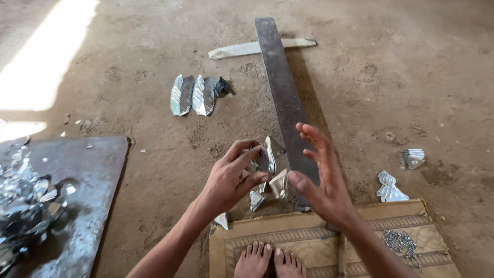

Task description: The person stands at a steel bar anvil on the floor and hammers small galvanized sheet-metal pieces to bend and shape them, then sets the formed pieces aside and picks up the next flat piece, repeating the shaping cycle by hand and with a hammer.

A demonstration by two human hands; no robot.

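- I see my left hand (229,177) near the middle of the view, its fingers (242,150) closed around a small folded piece of shiny sheet metal (266,157).
- My right hand (321,177) sits just at 3 o'clock of the left, fingers spread wide and gripping nothing; its thumb touches a second bent metal piece (279,184) or hangs just beside it, I cannot tell which.
- Both hands hang over the near end of a long dark metal bar (283,92), which runs away toward 12 o'clock across the dirt floor (154,154).
- A pale wooden strip (247,49) lies across under the far end of the bar.
- A smaller bent metal scrap (256,200) lies on the floor below the left hand.
- At 11 o'clock from the hands, well apart, lies a row of leaf-shaped shiny pieces (193,95).
- At 9 o'clock a dark steel plate (92,175) carries a heap of shiny offcuts (23,201).
- At 3 o'clock lie flat metal brackets (389,186), with a small stack of folded pieces (413,158) beyond them.
- At 6 o'clock my bare feet (267,260) rest on a woven mat (319,242), and a pile of small nails (401,242) lies on its right part.
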